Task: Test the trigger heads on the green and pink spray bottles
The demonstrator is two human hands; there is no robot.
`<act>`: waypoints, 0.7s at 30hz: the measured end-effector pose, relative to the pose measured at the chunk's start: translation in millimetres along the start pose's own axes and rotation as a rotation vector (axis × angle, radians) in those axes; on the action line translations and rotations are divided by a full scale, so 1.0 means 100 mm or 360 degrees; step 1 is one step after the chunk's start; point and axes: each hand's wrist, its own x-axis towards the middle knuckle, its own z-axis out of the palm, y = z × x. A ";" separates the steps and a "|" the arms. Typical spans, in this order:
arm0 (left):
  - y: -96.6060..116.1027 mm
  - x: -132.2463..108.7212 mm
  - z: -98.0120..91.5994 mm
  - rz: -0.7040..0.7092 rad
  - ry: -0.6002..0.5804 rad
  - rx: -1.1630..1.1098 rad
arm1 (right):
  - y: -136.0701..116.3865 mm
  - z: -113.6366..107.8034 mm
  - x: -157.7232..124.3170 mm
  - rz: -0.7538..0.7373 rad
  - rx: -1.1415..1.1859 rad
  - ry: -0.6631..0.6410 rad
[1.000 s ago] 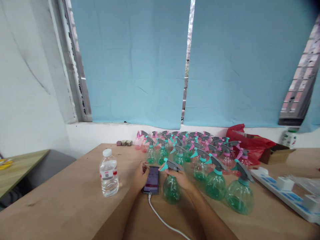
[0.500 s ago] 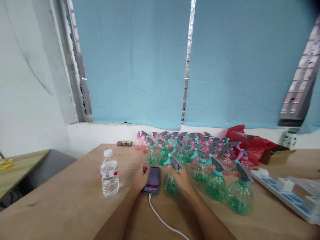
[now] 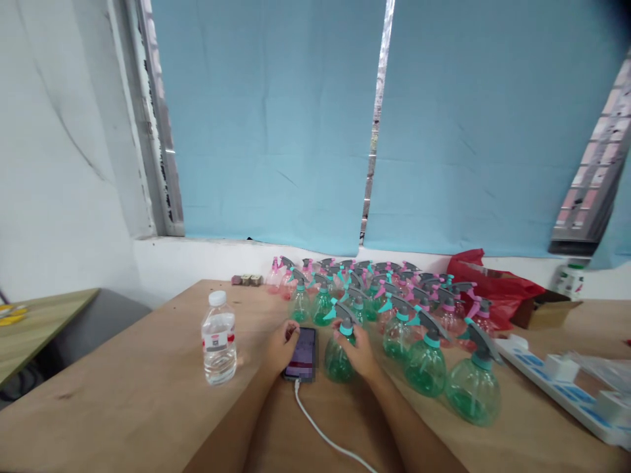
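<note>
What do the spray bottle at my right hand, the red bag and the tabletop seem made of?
Spray bottle: probably plastic, smooth and green-tinted; it is see-through.
Red bag: likely thin plastic film, since it is crumpled and creased.
Tabletop: wood or wood-look board, fairly matt, brown with a darker knot-like mark.

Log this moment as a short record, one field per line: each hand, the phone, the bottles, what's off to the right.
left hand: curled beside phone's left edge; contact unclear
right hand: holding green spray bottle near its neck
phone: lying on table, white cable at near end
other spray bottles: green and pink, upright, behind and rightward
water bottle: upright, left of left hand
far right: red bag, box, power strip
</note>
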 end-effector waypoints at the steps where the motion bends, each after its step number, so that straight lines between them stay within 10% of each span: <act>1: 0.01 0.00 -0.01 0.0018 -0.0008 0.0044 | 0.00 -0.02 0.00 -0.0008 0.0009 -0.0007; 21: 0.13 -0.04 -0.03 0.0026 0.0020 0.0233 | -0.03 -0.18 0.00 0.0062 0.0040 -0.0089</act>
